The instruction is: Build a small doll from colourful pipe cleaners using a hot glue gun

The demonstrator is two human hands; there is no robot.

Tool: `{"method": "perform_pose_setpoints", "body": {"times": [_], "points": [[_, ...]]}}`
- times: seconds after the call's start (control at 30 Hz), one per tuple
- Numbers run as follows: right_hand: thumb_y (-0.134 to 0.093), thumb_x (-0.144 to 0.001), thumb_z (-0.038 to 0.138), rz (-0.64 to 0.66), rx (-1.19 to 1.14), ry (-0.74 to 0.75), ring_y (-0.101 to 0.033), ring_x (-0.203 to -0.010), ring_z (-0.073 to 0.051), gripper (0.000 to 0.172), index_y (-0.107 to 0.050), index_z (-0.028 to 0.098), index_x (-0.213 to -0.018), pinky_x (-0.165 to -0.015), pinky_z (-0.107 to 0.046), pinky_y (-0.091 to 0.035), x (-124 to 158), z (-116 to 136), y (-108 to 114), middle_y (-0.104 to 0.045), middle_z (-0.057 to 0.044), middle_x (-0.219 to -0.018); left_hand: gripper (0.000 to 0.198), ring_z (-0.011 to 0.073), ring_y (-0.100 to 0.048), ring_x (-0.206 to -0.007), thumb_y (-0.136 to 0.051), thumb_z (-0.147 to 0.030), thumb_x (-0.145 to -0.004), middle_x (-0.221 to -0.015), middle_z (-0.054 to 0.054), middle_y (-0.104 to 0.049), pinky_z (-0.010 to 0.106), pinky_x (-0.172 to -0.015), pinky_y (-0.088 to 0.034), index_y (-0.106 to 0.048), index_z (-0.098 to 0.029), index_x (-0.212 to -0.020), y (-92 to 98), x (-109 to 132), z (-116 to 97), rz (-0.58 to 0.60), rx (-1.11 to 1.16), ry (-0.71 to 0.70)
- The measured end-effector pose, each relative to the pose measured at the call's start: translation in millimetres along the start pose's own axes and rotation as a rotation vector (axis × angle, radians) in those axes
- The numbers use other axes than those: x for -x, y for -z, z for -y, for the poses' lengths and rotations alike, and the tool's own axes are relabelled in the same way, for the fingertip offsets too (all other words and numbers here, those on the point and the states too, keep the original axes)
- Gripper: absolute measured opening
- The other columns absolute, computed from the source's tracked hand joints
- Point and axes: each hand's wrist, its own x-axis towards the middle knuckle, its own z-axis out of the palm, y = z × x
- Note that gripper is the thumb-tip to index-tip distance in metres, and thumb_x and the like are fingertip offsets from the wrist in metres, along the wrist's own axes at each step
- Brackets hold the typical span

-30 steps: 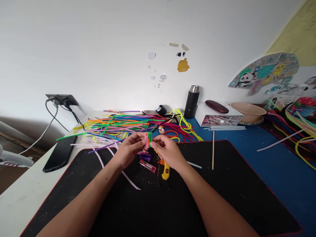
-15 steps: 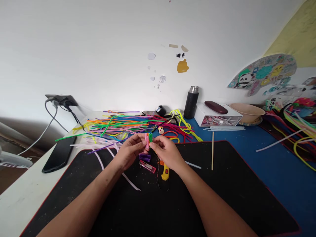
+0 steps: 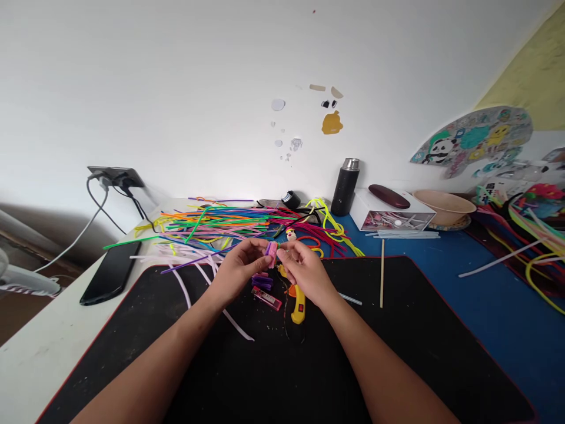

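Both hands meet above the black mat [image 3: 247, 377], holding a small bundle of folded pipe cleaners [image 3: 273, 254] between them. Pink and purple strands face me; a little green shows near the right fingers. My left hand [image 3: 242, 265] pinches the bundle's left side between thumb and fingers. On its right side, the thumb and fingers of my right hand [image 3: 309, 271] are closed, partly covering it. Just below lie a purple folded pipe-cleaner bundle [image 3: 262, 282] and a small pink, label-bearing item [image 3: 266, 298]. A yellow glue gun [image 3: 299, 306] rests under my right hand, its front end partly hidden.
Loose pipe cleaners [image 3: 220, 224] spread along the back, with white ones [image 3: 238, 325] reaching onto the mat. A phone [image 3: 108, 277] lies left. Rightward are a wooden stick [image 3: 382, 274], black flask [image 3: 345, 188], white box [image 3: 366, 217] and bowl [image 3: 445, 206].
The bundle has turned in my fingers: purple now shows beside the pink, with less green and orange visible. The whole view has shifted slightly.
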Motion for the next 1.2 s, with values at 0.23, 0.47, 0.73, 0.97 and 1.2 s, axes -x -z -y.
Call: {"method": "perform_pose_setpoints", "body": {"times": [0.23,0.47,0.73,0.97,1.2], "points": [[-0.075,-0.087,0.061,0.020,-0.019,-0.004,-0.041,-0.044,-0.010,0.041,-0.065,0.021,-0.096,-0.043,-0.025,-0.031,-0.2,1.0,1.8,-0.052,0.007,-0.061,0.039,0.0203,-0.069,-0.084,-0.094,-0.040,-0.077,-0.093,0.006,-0.075,0.031,-0.074,-0.055,-0.075,-0.019,-0.103,-2.0,1.0,4.0,0.075,-0.066,-0.033],[-0.078,-0.085,0.060,0.016,-0.123,-0.027,-0.039,-0.044,-0.008,0.045,-0.069,0.019,-0.099,-0.044,-0.024,-0.027,-0.9,3.4,5.6,-0.049,0.009,-0.056,0.045,0.0164,-0.061,-0.071,-0.081,-0.058,-0.087,-0.081,0.002,-0.067,0.029,-0.066,-0.053,-0.076,-0.018,-0.108,1.9,1.4,-3.0,0.000,-0.118,-0.032],[-0.082,-0.080,0.060,0.002,-0.167,-0.043,-0.037,-0.043,-0.007,0.047,-0.071,0.018,-0.097,-0.044,-0.024,-0.023,-0.4,5.4,6.9,-0.048,0.009,-0.054,0.051,0.0223,-0.065,-0.095,-0.088,-0.054,-0.080,-0.105,0.007,-0.070,0.035,-0.082,-0.055,-0.071,-0.018,-0.112,6.5,-0.3,-0.4,0.076,-0.107,-0.019],[-0.086,-0.076,0.061,-0.017,-0.128,-0.046,-0.037,-0.045,-0.008,0.048,-0.068,0.019,-0.091,-0.044,-0.024,-0.025,-1.2,3.2,1.9,-0.049,0.008,-0.058,0.043,0.0196,-0.064,-0.095,-0.090,-0.042,-0.082,-0.101,0.003,-0.069,0.034,-0.086,-0.052,-0.067,-0.020,-0.110,0.3,2.8,4.1,0.087,-0.201,-0.080],[-0.078,-0.083,0.065,0.007,-0.066,-0.032,-0.038,-0.045,-0.009,0.047,-0.067,0.020,-0.091,-0.044,-0.024,-0.028,0.9,2.9,0.5,-0.046,0.009,-0.058,0.043,0.0178,-0.067,-0.087,-0.095,-0.041,-0.076,-0.093,0.003,-0.072,0.030,-0.079,-0.054,-0.069,-0.019,-0.102,-3.5,0.3,2.4,0.092,-0.053,0.019]]}}
